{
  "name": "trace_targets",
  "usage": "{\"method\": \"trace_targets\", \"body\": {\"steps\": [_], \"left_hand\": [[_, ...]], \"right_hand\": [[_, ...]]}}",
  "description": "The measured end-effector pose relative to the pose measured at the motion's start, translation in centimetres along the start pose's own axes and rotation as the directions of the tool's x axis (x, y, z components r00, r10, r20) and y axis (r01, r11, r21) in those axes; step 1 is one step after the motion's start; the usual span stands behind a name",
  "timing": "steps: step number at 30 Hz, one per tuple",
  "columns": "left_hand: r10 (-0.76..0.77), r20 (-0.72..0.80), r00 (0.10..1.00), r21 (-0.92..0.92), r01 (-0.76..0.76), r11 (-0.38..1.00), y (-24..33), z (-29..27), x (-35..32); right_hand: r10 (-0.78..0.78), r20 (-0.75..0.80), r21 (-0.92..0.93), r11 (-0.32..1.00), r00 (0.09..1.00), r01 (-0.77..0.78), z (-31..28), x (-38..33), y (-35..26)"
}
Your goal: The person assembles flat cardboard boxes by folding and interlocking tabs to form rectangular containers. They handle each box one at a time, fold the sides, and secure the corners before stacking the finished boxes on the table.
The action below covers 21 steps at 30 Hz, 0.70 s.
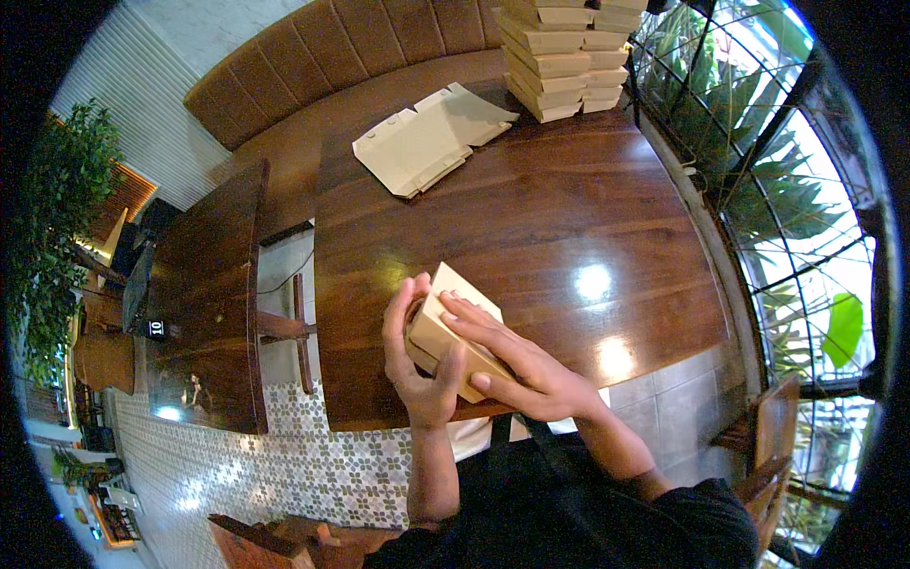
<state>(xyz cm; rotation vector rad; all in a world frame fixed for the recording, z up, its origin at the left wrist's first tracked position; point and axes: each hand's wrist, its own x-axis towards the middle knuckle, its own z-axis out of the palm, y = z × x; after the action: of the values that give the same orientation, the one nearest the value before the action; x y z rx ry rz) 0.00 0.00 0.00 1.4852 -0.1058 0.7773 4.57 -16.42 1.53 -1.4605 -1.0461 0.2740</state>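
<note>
A small tan cardboard box (439, 334) is held tilted between my two hands, above the near edge of the wooden table. My left hand (417, 365) grips its left side, with the thumb on the near face and the fingers round the far end. Across the top lies my right hand (517, 365), its fingers stretched over the lid and the thumb against the near side. The box looks folded up and closed; its underside is hidden. Farther off, a flat unfolded cardboard sheet (417, 147) with cut flaps rests on the table.
Tall stacks of folded cardboard boxes (559, 71) stand at the table's (531, 228) far right corner. A brown padded bench (332, 57) runs behind. Another wooden table (204, 303) is to the left, across a gap. A barred window (777, 190) borders the right side, near a wooden chair (773, 436).
</note>
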Motion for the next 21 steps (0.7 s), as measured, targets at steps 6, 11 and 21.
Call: {"method": "trace_targets", "body": {"steps": [6, 11, 21], "left_hand": [[-0.172, -0.282, 0.944, 0.063, 0.197, 0.978, -0.2, 2.1, -0.8], [-0.263, -0.382, 0.886, 0.019, 0.292, 0.956, -1.3, 2.2, -1.2], [-0.217, -0.376, 0.901, 0.068, 0.260, 0.963, -1.8, 3.7, -0.9]], "right_hand": [[0.021, -0.209, -0.115, 0.992, 0.978, -0.045, 0.0, 1.3, 0.8], [0.191, -0.460, 0.112, 0.981, 0.867, -0.156, 0.9, 2.4, 2.3], [0.298, -0.667, 0.139, 0.950, 0.683, -0.280, 2.3, 2.9, 3.2]]}}
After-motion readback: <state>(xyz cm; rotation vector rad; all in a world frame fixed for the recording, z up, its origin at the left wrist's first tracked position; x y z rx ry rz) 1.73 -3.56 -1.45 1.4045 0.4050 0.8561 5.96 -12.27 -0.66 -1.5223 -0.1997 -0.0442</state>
